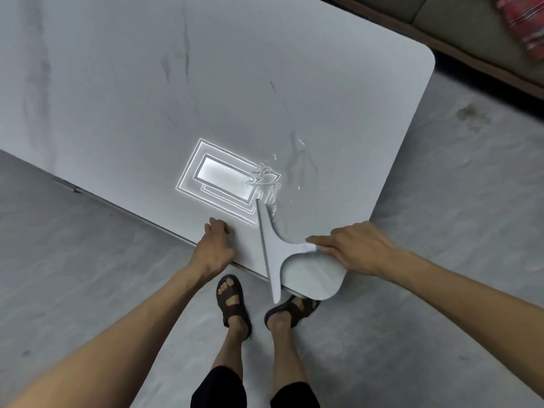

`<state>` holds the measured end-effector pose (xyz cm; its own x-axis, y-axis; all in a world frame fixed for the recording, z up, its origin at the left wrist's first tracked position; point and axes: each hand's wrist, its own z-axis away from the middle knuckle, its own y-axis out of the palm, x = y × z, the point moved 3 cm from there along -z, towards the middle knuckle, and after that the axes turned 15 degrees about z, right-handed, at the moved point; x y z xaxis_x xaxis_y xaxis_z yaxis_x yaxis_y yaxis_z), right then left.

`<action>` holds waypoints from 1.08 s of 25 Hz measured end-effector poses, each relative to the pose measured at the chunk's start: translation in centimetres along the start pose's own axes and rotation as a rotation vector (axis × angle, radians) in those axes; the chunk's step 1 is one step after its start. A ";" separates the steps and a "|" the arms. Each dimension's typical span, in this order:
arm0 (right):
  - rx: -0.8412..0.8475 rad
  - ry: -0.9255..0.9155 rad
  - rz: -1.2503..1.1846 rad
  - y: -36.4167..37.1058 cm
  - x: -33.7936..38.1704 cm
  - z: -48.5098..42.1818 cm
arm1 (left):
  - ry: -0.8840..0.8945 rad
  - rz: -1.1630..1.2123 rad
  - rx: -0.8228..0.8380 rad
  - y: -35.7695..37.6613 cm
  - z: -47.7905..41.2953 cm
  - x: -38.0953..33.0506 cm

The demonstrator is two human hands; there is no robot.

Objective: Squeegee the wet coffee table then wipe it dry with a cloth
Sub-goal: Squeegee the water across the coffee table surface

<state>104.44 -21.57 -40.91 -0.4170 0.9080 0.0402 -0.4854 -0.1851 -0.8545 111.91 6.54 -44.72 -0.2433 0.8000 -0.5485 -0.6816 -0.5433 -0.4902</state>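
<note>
A white T-shaped squeegee (272, 245) lies on the white coffee table (206, 83) near its front right corner, its long blade running toward me and overhanging the front edge. My right hand (356, 248) grips the squeegee's handle. My left hand (213, 248) rests on the table's front edge with curled fingers, just left of the blade. Water beads and a small puddle (266, 179) glisten just beyond the blade's far end, beside a bright reflection of a ceiling light. No cloth is in view.
A sofa (441, 13) with a red patterned cushion (524, 28) stands beyond the table's right end. Grey concrete floor (441, 201) surrounds the table. My sandalled feet (232, 301) stand right at the front edge.
</note>
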 end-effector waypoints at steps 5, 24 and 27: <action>0.024 0.099 0.062 -1.5 -4.0 3.8 | -0.075 0.088 -0.252 -1.0 -0.3 -0.4; -0.084 0.315 -0.124 -4.0 -8.0 -5.1 | -0.122 0.197 -0.055 -1.9 -2.7 -1.1; -0.061 0.401 -0.140 -4.1 -9.7 -1.4 | -0.072 0.172 -0.039 -1.8 -2.8 -2.8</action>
<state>111.58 -29.05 -38.52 -0.0122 0.9993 -0.0360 -0.4646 -0.0376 -0.8847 115.73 4.57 -44.19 -0.4036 0.7099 -0.5771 -0.5986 -0.6820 -0.4203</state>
